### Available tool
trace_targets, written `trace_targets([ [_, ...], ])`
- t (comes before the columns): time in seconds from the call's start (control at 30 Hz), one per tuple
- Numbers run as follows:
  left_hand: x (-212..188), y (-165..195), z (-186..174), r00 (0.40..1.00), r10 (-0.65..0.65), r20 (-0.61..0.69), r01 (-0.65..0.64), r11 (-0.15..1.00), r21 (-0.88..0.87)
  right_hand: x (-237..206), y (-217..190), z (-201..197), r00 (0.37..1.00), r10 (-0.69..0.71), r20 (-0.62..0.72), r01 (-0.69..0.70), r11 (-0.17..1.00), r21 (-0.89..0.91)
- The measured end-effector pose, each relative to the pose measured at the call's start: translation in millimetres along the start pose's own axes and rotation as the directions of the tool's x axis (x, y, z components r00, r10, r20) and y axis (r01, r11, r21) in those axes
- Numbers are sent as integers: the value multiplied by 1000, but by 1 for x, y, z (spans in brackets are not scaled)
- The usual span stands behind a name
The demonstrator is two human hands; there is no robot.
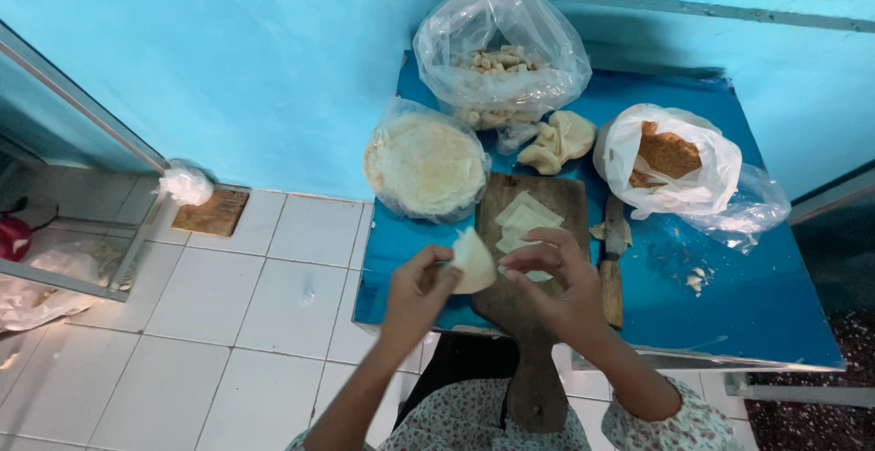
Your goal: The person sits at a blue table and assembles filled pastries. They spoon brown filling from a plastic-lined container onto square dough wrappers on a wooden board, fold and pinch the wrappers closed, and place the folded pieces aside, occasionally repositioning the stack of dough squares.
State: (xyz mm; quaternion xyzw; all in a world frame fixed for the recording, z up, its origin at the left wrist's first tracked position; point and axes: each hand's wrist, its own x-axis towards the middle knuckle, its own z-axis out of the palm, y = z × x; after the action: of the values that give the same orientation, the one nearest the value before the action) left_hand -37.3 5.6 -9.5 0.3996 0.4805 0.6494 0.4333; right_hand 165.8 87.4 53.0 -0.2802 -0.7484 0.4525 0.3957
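Note:
My left hand point(415, 294) and my right hand point(554, 278) together pinch a small pale dough wrapper point(474, 262), folded into a wedge, held just above the near end of a wooden cutting board point(538, 323). Several cut square wrappers point(524, 217) lie stacked on the board's far half. A knife with a wooden handle point(612, 269) rests on the blue table point(747, 296) right of the board.
A bagged stack of round flat sheets point(426, 164) sits left of the board, a clear bag of pale filling pieces point(499, 59) behind it, dough scraps point(558, 139) beside, and a white bag holding brown pieces point(668, 158) at right. White tiled floor point(228, 323) lies to the left.

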Motion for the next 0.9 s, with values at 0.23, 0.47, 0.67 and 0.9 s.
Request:
trace_targets([
  [0.23,42,44,-33,862,507,14,-215,340,915,-6,7,-23,998,6,-58,-8,999,-34],
  [0.47,141,46,-7,871,360,333,-445,294,846,-11,11,-15,998,0,-58,-1,1000,-16],
  [0.67,156,41,-12,851,456,261,-437,340,833,-15,12,-21,996,5,-89,-1,999,47],
  [0.9,118,46,-24,995,-43,-94,29,990,-139,-17,-5,-16,986,-14,-166,32,994,107],
])
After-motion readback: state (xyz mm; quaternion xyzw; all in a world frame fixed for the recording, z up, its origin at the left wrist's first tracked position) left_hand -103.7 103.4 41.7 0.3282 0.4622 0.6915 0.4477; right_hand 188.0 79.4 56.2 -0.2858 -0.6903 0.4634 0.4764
